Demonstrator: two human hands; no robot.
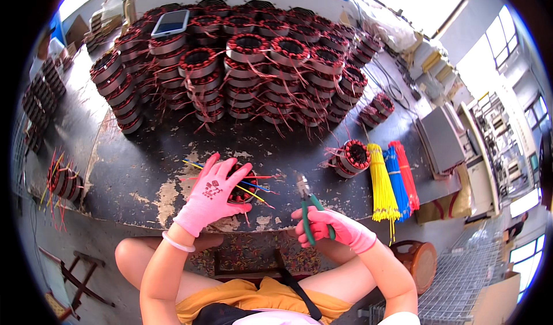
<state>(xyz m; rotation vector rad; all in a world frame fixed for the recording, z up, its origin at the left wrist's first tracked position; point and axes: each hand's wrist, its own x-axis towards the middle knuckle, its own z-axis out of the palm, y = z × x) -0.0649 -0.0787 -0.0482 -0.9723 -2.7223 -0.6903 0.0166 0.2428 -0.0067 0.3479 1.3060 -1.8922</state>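
In a pink glove, my left hand (212, 195) lies over a wire-wound motor stator (246, 193) near the table's front edge. Its fingers spread across the stator's top and its thumb rests at the near side, steadying it. Yellow, blue and red leads stick out from under the palm. My right hand (340, 229), gloved too, is wrapped round green-handled cutting pliers (303, 188). Their jaws point up and away, right of the stator and apart from its leads. The handles look slightly parted.
Tall stacks of stators (246, 48) line the back of the table (144, 152), a phone (170, 23) on top. To the right are another stator stack (352, 157) and bundles of yellow (380, 184), blue (396, 181) and red wires (406, 175). Finished-looking stators (64, 182) sit left.
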